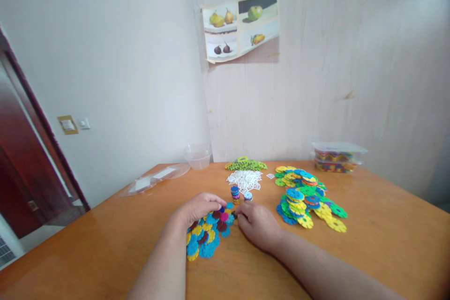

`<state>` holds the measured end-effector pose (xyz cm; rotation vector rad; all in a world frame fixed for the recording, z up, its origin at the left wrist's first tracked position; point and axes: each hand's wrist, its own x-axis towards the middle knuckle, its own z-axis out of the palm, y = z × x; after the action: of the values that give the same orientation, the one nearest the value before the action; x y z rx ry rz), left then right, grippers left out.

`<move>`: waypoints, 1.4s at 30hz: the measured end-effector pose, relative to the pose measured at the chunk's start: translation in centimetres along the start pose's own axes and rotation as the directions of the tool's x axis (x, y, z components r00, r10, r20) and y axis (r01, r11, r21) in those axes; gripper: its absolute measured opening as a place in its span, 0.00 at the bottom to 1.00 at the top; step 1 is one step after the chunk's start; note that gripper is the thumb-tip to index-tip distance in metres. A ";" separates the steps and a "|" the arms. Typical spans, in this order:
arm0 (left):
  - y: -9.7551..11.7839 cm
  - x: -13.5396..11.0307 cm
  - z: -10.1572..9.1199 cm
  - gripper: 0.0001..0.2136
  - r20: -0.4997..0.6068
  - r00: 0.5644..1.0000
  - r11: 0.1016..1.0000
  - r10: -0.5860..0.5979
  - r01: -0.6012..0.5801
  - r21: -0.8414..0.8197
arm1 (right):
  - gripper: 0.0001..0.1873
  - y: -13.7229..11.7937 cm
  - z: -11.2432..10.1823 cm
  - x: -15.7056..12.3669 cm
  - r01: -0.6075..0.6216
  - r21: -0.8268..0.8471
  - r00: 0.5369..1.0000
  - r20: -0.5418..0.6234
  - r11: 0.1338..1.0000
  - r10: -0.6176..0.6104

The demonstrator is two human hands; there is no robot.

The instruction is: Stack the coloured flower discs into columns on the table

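Note:
My left hand (pixel 202 206) reaches over a pile of small notched plastic discs (pixel 207 245) in blue, yellow, dark brown and pink. Its fingertips are closed at a dark blue disc (pixel 221 209) on the pile's far side. At the pile's right edge, my right hand (pixel 259 226) is closed in a pinch, with a small dark piece at its fingertips, mostly covered. Just beyond the hands stand a stack of discs (pixel 235 195), blue over purple and yellow, and a shorter stack topped with light blue (pixel 248 195).
Larger yellow, green and blue discs (pixel 307 199) are heaped at the right. White pieces (pixel 245 179) and green pieces (pixel 246 164) lie farther back. Clear tubs (pixel 198 155) and lids (pixel 154 180) sit back left; filled lidded boxes (pixel 337 157) stand back right.

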<state>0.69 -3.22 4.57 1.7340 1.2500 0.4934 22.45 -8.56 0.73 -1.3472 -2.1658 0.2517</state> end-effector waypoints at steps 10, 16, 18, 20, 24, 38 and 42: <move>0.4 0.1 0.5 0.17 0.009 0.999 0.998 0.053 -0.052 -0.047 | 0.13 -0.2 -0.5 0.2 -0.150 -0.079 0.987 0.050 0.985 0.155; 0.6 0.3 0.9 0.18 -0.015 0.998 0.998 0.059 -0.059 0.014 | 0.10 -0.4 -0.7 1.1 -0.239 -0.091 0.952 0.172 0.967 0.252; 0.7 0.3 1.1 0.18 -0.033 0.996 0.996 0.087 -0.085 0.035 | 0.09 -0.3 -0.7 1.3 -0.288 -0.071 0.937 0.187 0.955 0.297; 1.0 0.4 1.4 0.17 -0.064 0.989 0.990 0.135 -0.132 0.052 | 0.08 -0.2 -0.6 1.3 -0.316 -0.050 0.932 0.174 0.948 0.319; 1.8 0.5 2.0 0.14 -0.097 0.973 0.975 0.211 -0.203 0.092 | 0.07 0.3 -0.4 0.7 -0.282 0.029 0.955 0.101 0.959 0.278; 2.3 1.1 4.4 0.09 -0.075 0.979 0.974 0.188 -0.195 -0.111 | 0.12 0.9 0.5 0.3 -0.200 0.613 0.973 0.033 0.764 0.229; 2.5 1.2 4.4 0.10 -0.083 0.982 0.961 0.169 -0.183 -0.207 | 0.14 0.1 -0.1 -0.2 -0.106 0.382 0.989 -0.055 0.918 0.137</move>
<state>5.80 -4.26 4.22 1.6628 1.0488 0.7662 22.65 -8.67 0.72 -1.2428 -1.8486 0.6203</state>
